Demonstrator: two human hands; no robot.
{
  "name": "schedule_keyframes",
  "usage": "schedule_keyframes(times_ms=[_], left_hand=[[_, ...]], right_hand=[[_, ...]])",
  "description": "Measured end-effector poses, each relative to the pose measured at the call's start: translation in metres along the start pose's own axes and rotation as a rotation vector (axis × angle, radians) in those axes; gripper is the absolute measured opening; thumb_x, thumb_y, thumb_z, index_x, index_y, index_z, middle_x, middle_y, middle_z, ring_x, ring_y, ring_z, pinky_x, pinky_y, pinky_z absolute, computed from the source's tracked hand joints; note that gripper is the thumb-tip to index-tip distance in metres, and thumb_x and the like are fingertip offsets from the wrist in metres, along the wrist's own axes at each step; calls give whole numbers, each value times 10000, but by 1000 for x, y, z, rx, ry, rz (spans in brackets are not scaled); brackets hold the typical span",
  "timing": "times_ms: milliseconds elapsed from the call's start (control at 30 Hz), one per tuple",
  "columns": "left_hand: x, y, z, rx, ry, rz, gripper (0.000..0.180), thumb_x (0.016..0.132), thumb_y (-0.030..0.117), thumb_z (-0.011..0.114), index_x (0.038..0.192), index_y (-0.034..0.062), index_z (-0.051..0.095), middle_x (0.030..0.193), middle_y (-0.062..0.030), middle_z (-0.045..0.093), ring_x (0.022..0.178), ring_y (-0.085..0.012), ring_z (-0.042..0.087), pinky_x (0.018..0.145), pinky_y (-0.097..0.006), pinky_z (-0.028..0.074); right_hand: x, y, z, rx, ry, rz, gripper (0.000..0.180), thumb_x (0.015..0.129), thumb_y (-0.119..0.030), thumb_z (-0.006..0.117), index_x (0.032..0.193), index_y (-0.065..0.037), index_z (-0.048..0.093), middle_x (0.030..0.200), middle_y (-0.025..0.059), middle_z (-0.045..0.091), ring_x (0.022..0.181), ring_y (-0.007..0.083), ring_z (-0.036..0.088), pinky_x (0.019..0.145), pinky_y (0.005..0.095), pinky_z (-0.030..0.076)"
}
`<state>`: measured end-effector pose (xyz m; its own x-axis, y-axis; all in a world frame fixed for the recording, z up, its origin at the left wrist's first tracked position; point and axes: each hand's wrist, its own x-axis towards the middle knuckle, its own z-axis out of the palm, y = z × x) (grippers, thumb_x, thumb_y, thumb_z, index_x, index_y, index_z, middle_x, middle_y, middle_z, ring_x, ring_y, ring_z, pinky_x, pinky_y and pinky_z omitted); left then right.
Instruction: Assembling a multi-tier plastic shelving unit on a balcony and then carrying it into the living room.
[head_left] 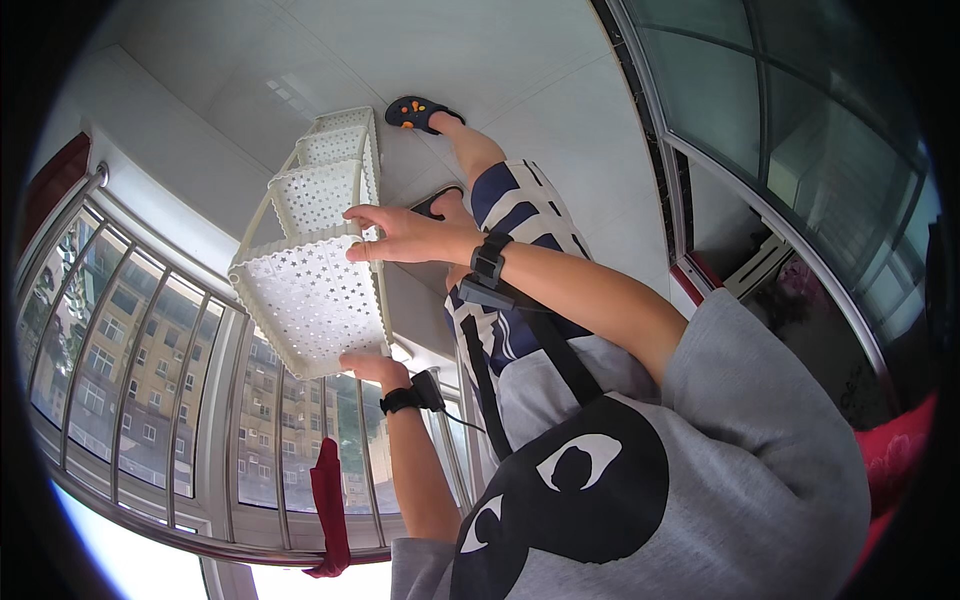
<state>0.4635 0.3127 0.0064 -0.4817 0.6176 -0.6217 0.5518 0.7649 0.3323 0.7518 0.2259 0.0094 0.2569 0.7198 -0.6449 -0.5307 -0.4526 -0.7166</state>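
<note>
A cream-white plastic tiered storage rack (315, 285) with star-shaped cutouts stands left of my legs, its tiers running away from me. My left hand (372, 368) is at the near edge of the closest tier, its thumb on the rim and its other fingers mostly hidden. Higher up, my right hand (415, 237) reaches across the rack's right side. Its thumb and fingers are spread, straddling the rim between the closest tier and the one beyond. Whether those fingertips press on the rim is hard to make out.
Metal railings (120, 370) line the window at left, with a dark red cloth (328, 505) tied on. Sliding glass doors (790, 130) stand to the right. My dark clog (412, 112) rests on pale floor tiles (520, 60) beside the rack.
</note>
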Motion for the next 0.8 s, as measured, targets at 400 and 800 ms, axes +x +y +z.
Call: schedule_keyframes(times_ms=[400,800], left_hand=[[-27,-51,-26,-188,-499,0,662,980,507,435,1408,11,337,1363,-111,478,1178,-225,526,1020,-363,377],[-31,-83,-21,-759,-636,92,508,986,386,509,1305,-9,500,1220,-68,592,1063,-148,565,960,-326,430]], right_hand=[[16,-25,-20,-489,91,-69,651,935,-464,554,1372,-9,393,872,32,516,791,132,503,747,260,437],[52,-89,104,-763,97,-560,341,958,-247,545,1200,-8,556,1040,88,602,982,178,557,904,312,438]])
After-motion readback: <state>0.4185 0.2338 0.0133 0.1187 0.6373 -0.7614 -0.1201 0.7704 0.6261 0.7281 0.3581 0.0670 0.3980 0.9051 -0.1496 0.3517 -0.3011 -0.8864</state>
